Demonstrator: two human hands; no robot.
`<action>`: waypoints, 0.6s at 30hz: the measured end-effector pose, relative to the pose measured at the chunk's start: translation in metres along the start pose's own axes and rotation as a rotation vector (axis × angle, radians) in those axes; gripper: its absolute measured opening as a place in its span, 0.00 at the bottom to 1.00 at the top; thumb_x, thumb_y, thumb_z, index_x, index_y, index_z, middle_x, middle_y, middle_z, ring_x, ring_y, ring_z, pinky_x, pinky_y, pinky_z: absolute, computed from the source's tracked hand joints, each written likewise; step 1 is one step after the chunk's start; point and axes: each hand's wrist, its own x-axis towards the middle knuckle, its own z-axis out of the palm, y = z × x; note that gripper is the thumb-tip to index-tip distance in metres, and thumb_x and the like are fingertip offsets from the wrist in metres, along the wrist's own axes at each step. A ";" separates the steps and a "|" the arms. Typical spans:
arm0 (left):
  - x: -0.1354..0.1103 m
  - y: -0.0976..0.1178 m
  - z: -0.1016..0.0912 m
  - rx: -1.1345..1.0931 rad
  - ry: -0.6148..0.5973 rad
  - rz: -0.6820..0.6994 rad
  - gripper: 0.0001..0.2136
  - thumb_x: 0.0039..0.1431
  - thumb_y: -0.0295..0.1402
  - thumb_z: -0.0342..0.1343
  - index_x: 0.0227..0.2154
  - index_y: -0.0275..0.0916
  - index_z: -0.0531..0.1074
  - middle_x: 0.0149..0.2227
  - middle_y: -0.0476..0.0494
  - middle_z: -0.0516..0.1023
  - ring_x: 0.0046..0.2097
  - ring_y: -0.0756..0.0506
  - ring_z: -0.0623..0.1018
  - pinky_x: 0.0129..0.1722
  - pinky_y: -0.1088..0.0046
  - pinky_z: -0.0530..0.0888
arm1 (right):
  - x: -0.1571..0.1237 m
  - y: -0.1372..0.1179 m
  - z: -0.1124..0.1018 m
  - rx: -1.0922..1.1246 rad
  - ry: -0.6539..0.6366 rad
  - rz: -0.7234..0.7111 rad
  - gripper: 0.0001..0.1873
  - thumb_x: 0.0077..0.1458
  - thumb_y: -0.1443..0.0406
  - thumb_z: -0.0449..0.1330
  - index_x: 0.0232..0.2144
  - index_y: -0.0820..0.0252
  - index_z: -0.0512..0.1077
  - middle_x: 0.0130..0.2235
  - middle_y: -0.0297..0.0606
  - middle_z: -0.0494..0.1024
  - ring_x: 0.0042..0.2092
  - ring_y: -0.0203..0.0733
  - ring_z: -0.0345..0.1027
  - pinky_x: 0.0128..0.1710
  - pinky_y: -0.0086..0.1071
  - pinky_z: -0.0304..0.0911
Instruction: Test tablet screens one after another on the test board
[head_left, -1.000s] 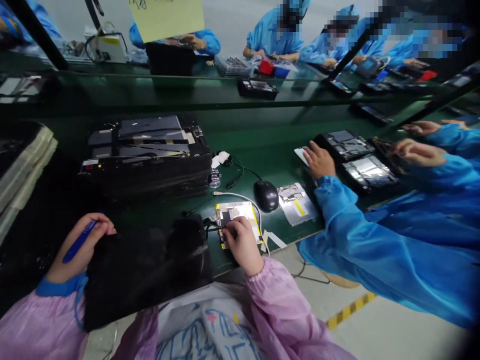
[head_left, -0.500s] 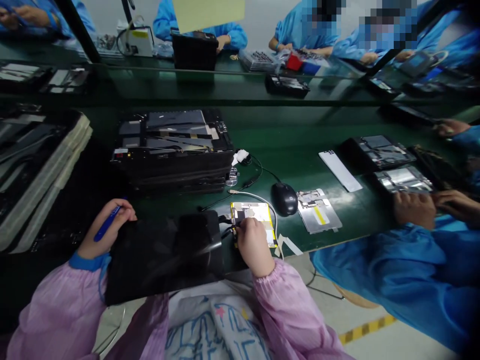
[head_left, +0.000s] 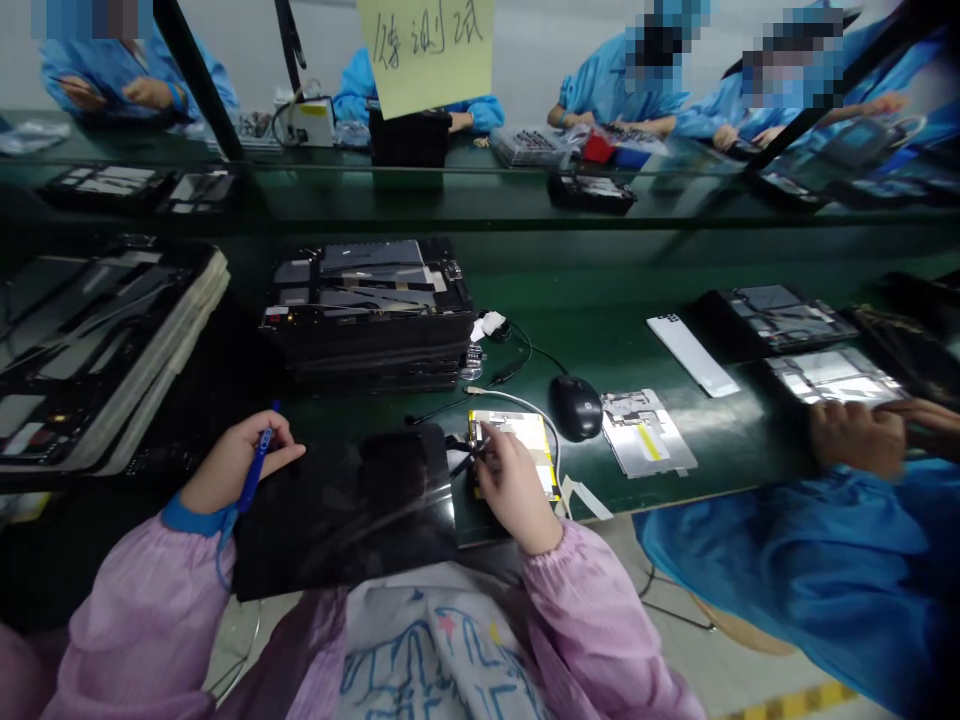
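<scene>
A black glossy tablet screen lies in front of me, face up, overhanging the front edge of the bench. My left hand is at its left corner, with a blue pen-shaped tool held between the fingers; a blue wrist strap circles the wrist. My right hand pinches a thin black cable that runs from the screen's right edge. Under those fingers lies a white battery with yellow edges. Exactly how the fingertips meet the cable end is hidden.
A stack of black tablet bodies stands behind the screen; taped ones are at left. A mouse, a metal plate and a white phone-like panel lie to the right. A co-worker's hand and blue sleeve are near.
The camera view has shifted, so the bench appears further right and lower. My right hand's fingers have moved from closed over the battery's left edge to a more extended pinch.
</scene>
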 end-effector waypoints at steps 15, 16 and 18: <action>-0.041 0.045 -0.028 0.085 0.151 0.322 0.17 0.50 0.36 0.60 0.17 0.40 0.56 0.20 0.51 0.73 0.19 0.52 0.71 0.20 0.79 0.69 | 0.018 -0.011 -0.010 0.269 -0.002 -0.124 0.12 0.51 0.73 0.50 0.35 0.58 0.70 0.31 0.37 0.68 0.34 0.42 0.65 0.35 0.35 0.62; -0.042 0.046 -0.030 0.092 0.148 0.336 0.17 0.50 0.35 0.59 0.17 0.40 0.55 0.20 0.52 0.73 0.19 0.52 0.70 0.20 0.79 0.69 | 0.016 -0.014 -0.013 0.291 0.015 -0.075 0.12 0.51 0.72 0.52 0.38 0.58 0.69 0.30 0.35 0.68 0.32 0.41 0.65 0.33 0.35 0.62; -0.045 0.051 -0.034 0.125 0.165 0.365 0.17 0.51 0.34 0.59 0.18 0.40 0.55 0.20 0.52 0.72 0.19 0.53 0.71 0.20 0.80 0.69 | 0.011 -0.022 -0.018 0.383 0.082 0.059 0.16 0.52 0.67 0.55 0.45 0.58 0.64 0.26 0.30 0.66 0.28 0.39 0.63 0.29 0.33 0.60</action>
